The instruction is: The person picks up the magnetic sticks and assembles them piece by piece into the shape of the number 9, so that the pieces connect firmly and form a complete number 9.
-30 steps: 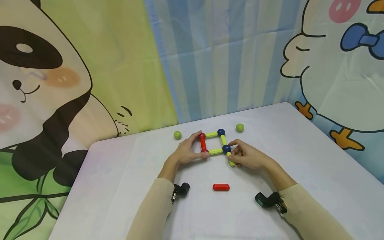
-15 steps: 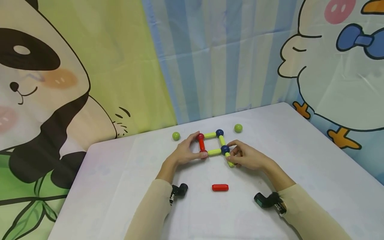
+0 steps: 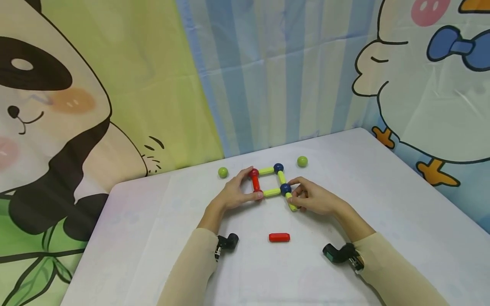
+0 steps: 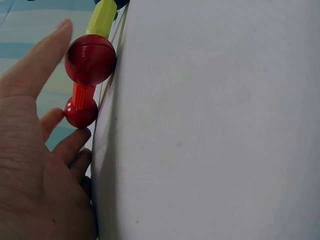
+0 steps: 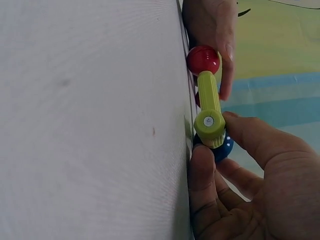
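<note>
A square of magnetic rods and balls (image 3: 272,192) lies on the table, with a red rod (image 3: 256,183) on its left and yellow-green rods on the other sides. Red balls (image 4: 90,60) join its left corners, blue balls (image 3: 285,189) its right ones. My left hand (image 3: 234,192) spans the red side, thumb at the near red ball and index finger at the far one. From the near blue ball another yellow-green magnetic rod (image 5: 209,122) sticks out toward me. My right hand (image 3: 315,197) pinches this rod between thumb and index finger, its other fingers curled beneath.
A loose red rod (image 3: 279,237) lies in front of the square, between the forearms. Two green balls (image 3: 223,172) rest farther back, one beyond each side of the square. Behind the white table (image 3: 153,238) hangs a printed curtain (image 3: 252,85).
The whole head view has shifted slightly. Both hands keep their places on the square and the rod.
</note>
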Action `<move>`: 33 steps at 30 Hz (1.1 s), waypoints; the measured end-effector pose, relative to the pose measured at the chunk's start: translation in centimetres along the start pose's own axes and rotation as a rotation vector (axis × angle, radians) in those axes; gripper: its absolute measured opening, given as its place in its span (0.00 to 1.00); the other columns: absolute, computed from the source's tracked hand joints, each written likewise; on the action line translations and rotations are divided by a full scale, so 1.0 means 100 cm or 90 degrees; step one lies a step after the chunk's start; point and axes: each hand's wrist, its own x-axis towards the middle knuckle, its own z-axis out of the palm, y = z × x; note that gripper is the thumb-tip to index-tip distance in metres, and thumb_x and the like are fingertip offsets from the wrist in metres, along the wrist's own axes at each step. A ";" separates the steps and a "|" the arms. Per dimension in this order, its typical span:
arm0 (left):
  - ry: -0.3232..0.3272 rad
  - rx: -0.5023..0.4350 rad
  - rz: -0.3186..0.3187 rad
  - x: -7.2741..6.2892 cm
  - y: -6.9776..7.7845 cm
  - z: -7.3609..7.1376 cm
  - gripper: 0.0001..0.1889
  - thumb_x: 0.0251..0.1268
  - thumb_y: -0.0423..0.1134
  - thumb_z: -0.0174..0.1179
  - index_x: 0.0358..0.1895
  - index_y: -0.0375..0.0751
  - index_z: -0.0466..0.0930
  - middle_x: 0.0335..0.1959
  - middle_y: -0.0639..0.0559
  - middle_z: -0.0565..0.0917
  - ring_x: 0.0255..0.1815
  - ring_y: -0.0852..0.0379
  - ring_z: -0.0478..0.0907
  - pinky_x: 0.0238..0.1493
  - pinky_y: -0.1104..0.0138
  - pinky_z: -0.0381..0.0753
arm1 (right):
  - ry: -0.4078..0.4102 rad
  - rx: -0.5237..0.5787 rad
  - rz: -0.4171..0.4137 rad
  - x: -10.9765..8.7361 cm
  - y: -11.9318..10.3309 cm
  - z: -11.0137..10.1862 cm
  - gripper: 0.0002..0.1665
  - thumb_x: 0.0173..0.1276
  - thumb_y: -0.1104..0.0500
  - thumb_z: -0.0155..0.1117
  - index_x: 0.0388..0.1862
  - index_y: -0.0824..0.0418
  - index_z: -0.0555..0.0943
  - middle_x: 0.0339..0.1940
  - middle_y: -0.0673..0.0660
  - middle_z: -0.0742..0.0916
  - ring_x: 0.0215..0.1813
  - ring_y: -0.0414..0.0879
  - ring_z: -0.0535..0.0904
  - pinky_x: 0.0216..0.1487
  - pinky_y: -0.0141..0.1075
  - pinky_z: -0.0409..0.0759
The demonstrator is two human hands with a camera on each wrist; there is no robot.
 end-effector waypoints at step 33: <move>0.002 0.067 0.026 -0.003 0.000 0.002 0.51 0.53 0.67 0.71 0.80 0.71 0.55 0.81 0.58 0.62 0.82 0.52 0.57 0.76 0.45 0.62 | 0.122 -0.204 -0.088 0.030 -0.003 -0.033 0.29 0.76 0.54 0.64 0.71 0.62 0.71 0.65 0.65 0.76 0.47 0.54 0.79 0.40 0.39 0.81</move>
